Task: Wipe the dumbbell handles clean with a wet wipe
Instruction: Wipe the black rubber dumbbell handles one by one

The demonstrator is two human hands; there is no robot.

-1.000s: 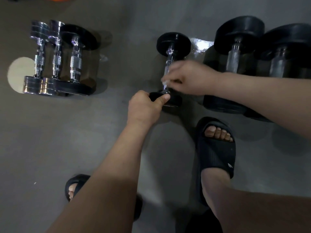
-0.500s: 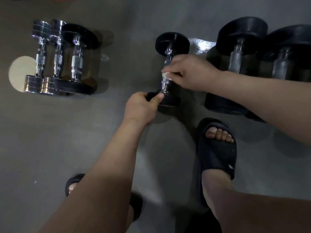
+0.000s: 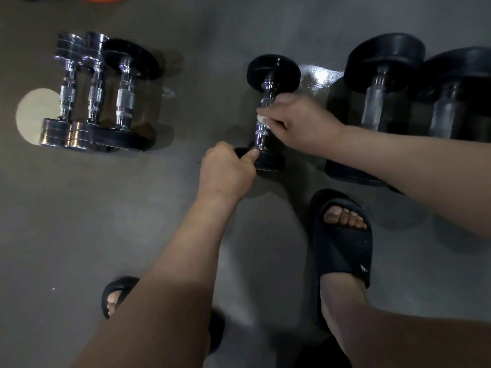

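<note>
Black-ended dumbbell (image 3: 268,112) with chrome handle, white wipe (image 3: 261,118), black slide sandal (image 3: 345,243) — grey floor (image 3: 106,208)

Mid frame, the right grip (image 3: 300,126) holds a white wipe (image 3: 262,119) on the small dumbbell (image 3: 261,139); the left grip (image 3: 225,172) holds its lower end.

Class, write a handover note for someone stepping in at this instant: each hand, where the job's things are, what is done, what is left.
Left hand grips the near plate of the small black dumbbell, steadying it.
Right hand pinches the wet wipe against its handle.
Done: cannot tell which handles are clean.
Left: finish this handle; check the three dumbbells at left and two large dumbbells at right.
</note>
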